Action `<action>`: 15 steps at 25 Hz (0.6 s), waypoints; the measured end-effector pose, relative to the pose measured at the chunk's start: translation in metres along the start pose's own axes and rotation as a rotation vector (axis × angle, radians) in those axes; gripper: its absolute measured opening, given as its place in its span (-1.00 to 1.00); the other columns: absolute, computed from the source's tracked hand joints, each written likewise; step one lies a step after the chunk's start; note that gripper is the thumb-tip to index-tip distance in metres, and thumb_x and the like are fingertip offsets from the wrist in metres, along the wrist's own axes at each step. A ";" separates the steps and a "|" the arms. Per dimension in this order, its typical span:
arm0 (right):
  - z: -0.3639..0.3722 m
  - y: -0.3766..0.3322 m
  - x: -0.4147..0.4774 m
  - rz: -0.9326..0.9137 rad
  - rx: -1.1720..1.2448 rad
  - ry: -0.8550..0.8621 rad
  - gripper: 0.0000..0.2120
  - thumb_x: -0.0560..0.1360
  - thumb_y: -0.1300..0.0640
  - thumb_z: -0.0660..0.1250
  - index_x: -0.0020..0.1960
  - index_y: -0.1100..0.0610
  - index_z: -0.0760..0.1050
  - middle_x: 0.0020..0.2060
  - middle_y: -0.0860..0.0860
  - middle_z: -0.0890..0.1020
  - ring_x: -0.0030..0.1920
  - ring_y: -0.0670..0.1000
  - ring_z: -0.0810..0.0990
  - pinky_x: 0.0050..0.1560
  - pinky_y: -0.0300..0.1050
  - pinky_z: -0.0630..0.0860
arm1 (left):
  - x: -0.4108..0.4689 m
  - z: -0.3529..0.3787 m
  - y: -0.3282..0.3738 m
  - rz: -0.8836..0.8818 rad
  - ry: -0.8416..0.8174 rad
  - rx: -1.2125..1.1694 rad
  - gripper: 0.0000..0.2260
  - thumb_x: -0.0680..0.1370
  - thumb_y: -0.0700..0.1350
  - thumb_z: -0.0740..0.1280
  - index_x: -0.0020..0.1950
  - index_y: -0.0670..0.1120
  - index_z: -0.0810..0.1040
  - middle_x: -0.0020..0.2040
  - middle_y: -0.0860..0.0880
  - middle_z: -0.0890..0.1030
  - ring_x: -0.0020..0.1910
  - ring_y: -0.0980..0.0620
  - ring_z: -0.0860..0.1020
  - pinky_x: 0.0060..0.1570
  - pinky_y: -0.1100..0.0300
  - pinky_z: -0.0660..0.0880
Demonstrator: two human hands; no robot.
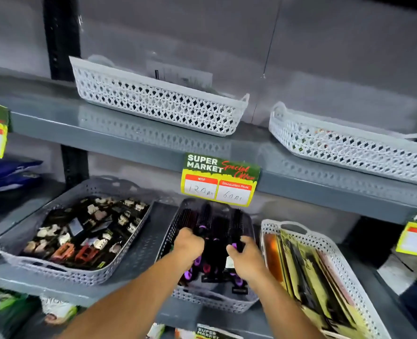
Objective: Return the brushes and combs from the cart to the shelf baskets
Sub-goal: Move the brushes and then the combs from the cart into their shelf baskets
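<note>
A grey perforated basket [212, 302] stands in the middle of the lower shelf. It holds several black round brushes with purple handles [212, 223]. Both my hands reach into this basket. My left hand [188, 243] is closed around the handles of brushes on the basket's left side. My right hand [245, 255] grips a brush handle on the right side, with purple showing by the fingers. How many brushes each hand holds is hidden. The cart is out of view.
On the lower shelf, a grey basket of hair clips [63, 267] sits left and a white basket of packaged combs [334, 250] right. The upper shelf [129, 140] carries two white baskets [158, 106] [349, 148]. A price tag [219, 179] hangs from its edge.
</note>
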State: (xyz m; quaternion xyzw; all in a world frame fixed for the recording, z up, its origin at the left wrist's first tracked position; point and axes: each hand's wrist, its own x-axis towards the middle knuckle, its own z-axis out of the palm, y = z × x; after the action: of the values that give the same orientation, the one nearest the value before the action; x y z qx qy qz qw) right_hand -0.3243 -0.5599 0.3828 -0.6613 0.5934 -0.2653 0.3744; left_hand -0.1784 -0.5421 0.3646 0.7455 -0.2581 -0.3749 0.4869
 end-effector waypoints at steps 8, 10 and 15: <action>0.026 0.024 0.022 0.103 -0.195 -0.045 -0.52 0.57 0.10 0.18 0.45 0.17 0.20 0.31 0.17 0.49 0.23 0.19 0.51 0.10 -0.08 0.43 | 0.001 0.010 -0.005 -0.005 0.003 0.298 -0.74 0.51 -0.20 0.29 0.16 -0.29 0.51 0.15 -0.28 0.61 0.17 -0.25 0.57 0.09 0.06 0.49; 0.028 0.029 0.025 0.106 -0.191 -0.040 -0.53 0.58 0.11 0.17 0.45 0.17 0.19 0.25 0.18 0.52 0.11 0.17 0.56 -0.04 -0.10 0.45 | 0.004 0.014 -0.006 0.015 -0.003 0.355 -0.73 0.52 -0.21 0.28 0.19 -0.26 0.45 0.18 -0.28 0.58 0.19 -0.26 0.54 0.11 0.05 0.47; 0.039 0.035 0.028 0.087 -0.358 -0.006 -0.61 0.52 0.15 0.19 0.33 0.22 0.31 0.22 0.30 0.44 0.15 0.28 0.50 0.05 -0.06 0.44 | 0.011 0.019 -0.012 0.098 -0.027 0.553 -0.77 0.53 -0.19 0.25 0.09 -0.27 0.57 0.14 -0.29 0.62 0.16 -0.26 0.57 0.07 0.03 0.52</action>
State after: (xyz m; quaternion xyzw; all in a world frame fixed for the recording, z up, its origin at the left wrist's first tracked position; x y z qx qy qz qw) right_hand -0.3094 -0.5805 0.3288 -0.6918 0.6581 -0.1370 0.2637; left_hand -0.1871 -0.5554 0.3462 0.8315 -0.3929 -0.2762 0.2792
